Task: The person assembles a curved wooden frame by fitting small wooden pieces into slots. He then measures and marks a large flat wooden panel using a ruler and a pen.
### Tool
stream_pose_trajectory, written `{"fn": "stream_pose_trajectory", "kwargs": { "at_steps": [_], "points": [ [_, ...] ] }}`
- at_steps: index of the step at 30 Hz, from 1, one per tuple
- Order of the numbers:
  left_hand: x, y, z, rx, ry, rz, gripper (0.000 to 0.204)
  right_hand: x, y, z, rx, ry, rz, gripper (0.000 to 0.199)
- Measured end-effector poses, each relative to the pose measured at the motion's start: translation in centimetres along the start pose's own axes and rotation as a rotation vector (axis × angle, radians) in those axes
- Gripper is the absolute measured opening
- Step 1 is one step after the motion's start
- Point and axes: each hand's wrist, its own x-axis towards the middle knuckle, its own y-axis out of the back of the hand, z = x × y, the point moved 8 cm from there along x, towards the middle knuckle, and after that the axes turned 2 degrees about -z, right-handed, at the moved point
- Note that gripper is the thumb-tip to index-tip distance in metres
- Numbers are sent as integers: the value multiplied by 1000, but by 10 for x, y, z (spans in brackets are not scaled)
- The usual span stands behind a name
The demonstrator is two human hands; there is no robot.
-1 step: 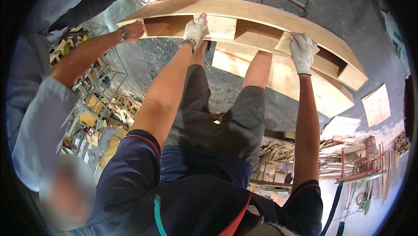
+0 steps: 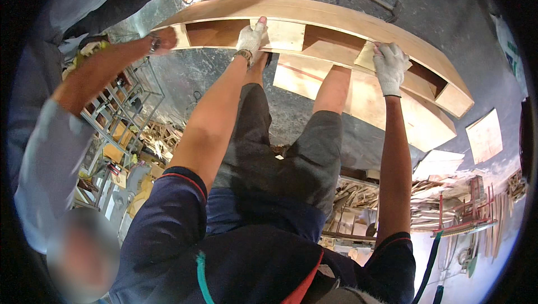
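A long plywood frame, like a shallow box with open compartments and light wooden blocks between them, stretches across the upper middle. My left hand, in a white knit glove with the thumb tip bare, grips the near edge by a pale block. Farther right, my right hand, gloved too, has its fingers curled over another block in the frame; the palm side is hidden. At the left end, a co-worker's bare hand, wearing a wristwatch, is at the frame, blurred.
A plywood panel lies under the frame's near side, by my legs. A hammer rests on the dark floor beyond. Loose boards lie at right. A metal rack and wood scraps stand at left.
The co-worker's hand and forearm have shifted slightly at the frame's left end. The blurred head at lower left has moved a little too. Both my hands stay where they were.
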Motion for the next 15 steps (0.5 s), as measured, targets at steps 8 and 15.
{"fn": "stream_pose_trajectory", "kwargs": {
  "at_steps": [8, 15],
  "points": [
    [10, 15, -3, -157, -70, -122, 88, 5, -4, 5, 17, -6, 23, 15],
    [13, 34, -4, -212, -112, -53, 90, 5, -12, 7, -61, -4, -22, 16]
  ]
}}
